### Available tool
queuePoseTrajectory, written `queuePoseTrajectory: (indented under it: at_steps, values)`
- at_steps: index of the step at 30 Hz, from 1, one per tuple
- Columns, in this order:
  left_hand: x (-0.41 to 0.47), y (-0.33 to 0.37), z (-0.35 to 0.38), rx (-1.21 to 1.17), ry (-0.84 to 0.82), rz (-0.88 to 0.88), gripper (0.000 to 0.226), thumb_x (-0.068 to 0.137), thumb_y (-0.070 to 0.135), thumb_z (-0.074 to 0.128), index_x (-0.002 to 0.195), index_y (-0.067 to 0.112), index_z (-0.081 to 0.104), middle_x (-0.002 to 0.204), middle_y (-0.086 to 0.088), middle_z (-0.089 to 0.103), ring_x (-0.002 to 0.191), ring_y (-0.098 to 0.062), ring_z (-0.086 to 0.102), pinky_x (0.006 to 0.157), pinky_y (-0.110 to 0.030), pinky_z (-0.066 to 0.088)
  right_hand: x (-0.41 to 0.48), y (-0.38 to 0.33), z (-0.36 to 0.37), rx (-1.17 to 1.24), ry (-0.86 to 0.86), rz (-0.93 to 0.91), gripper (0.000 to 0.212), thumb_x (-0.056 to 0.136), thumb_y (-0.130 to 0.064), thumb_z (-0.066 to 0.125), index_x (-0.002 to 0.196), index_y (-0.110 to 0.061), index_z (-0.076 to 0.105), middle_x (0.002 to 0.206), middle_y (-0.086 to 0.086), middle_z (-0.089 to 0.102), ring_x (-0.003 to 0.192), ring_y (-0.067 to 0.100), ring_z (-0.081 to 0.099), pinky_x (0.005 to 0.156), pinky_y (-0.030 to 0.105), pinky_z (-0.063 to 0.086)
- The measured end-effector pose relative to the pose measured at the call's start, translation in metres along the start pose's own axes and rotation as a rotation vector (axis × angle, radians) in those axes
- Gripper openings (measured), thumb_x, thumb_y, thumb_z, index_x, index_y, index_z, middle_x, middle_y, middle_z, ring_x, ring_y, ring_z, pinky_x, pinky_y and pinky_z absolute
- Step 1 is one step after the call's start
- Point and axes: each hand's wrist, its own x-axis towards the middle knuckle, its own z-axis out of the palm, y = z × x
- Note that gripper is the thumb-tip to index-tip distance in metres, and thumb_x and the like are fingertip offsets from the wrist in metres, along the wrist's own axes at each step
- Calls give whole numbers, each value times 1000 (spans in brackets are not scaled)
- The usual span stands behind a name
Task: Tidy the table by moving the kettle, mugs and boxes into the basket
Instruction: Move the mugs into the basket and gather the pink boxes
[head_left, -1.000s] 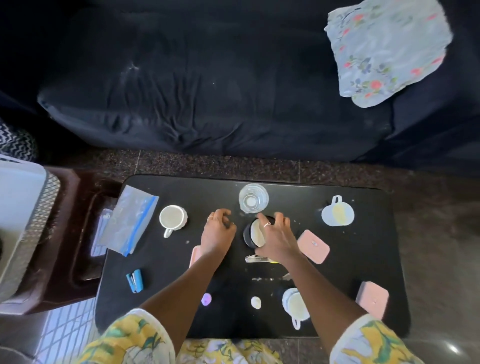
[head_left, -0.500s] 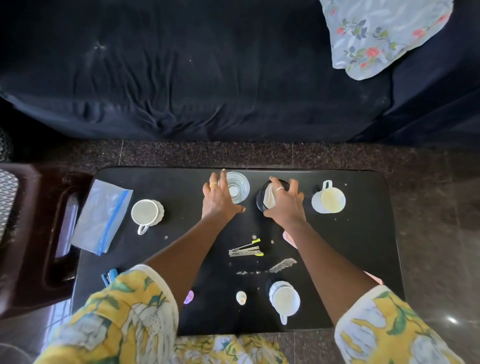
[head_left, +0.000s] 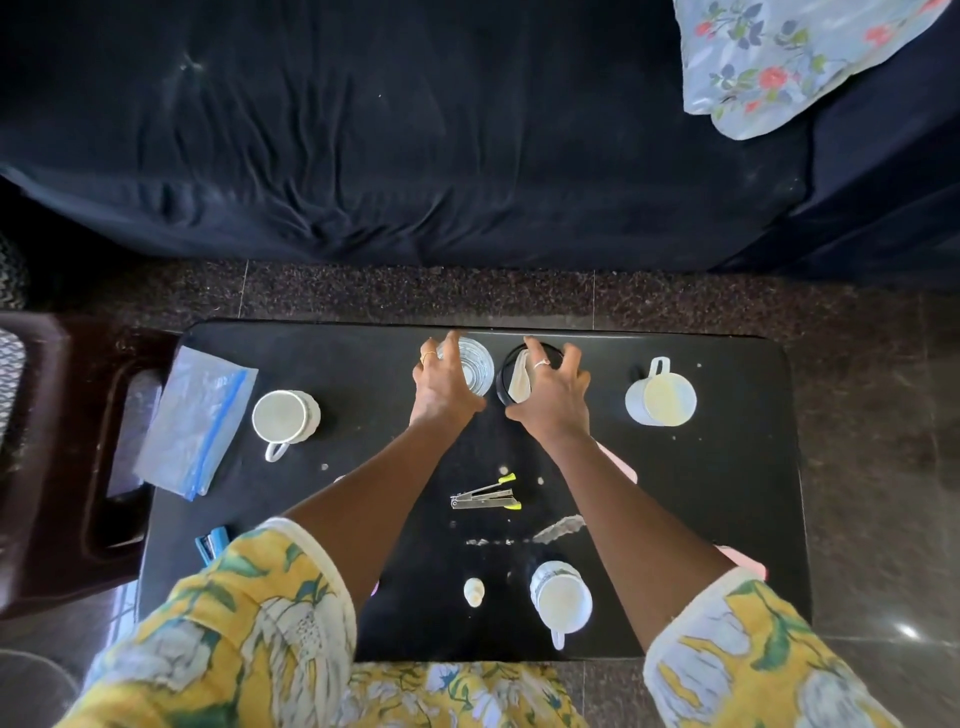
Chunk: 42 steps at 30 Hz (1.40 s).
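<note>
Prob. free gap btw mug, glass

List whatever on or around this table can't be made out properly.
Head view only:
1. Pink box: mostly under the right forearm; shape unclear.
2. Second pink box: only a corner shows past the right sleeve.
3. Basket: cut off by the left edge, inside unseen.
4. Blue stapler: half hidden by the left sleeve.
5. Black container: right hand covers it; contents unclear.

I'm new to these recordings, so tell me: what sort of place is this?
Probably a home living room: a dark sofa with a floral cushion faces a low black coffee table holding mugs, on a polished stone floor.
</note>
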Motion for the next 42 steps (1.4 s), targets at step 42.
queuePoseTrajectory:
  at_steps: [42]
  values:
    - [-8, -9, 16, -139, 137, -6, 105, 69, 14, 81, 148, 14, 11, 152, -13, 19, 138, -31, 26, 113, -38, 26, -11, 6, 15, 68, 142, -25, 112, 69, -17, 81, 150, -37, 7, 150, 21, 13, 131, 41, 27, 101, 47, 41]
